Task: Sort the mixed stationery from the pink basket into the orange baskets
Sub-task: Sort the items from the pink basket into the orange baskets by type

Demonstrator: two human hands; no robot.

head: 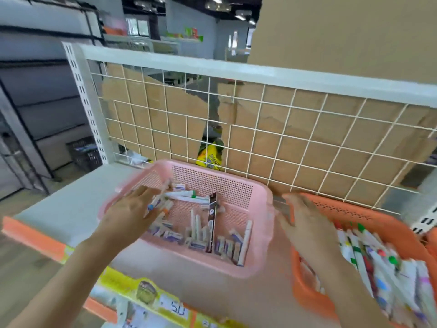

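Left hand: the left hand (134, 207) was down in the far-left corner of the pink basket (208, 183), fingers laid over a loose heap of white markers (165, 200). The blur hid whether it was pinching any.
Right hand: the right hand (305, 223) hovered over the left rim of the orange basket (343, 209), fingers straight and close together, holding nothing that showed.
Where the stock lay: most pieces sat along the near wall of the pink basket, with the heap under the left hand. The orange basket, just right of it, already held a bed of sorted markers (369, 256).
Key relation: the heap lay right at the left fingertips, making that the nearer hand by far. The drop lay to the right, across the pink basket.
Axes: a green-banded marker (186, 197) lay left to right, its band toward the right. A dark slim box (211, 221) ran near to far, tilted. The sorted markers ran near to far.
Call: a pick from the heap looked like the next step, then a carry rightward.
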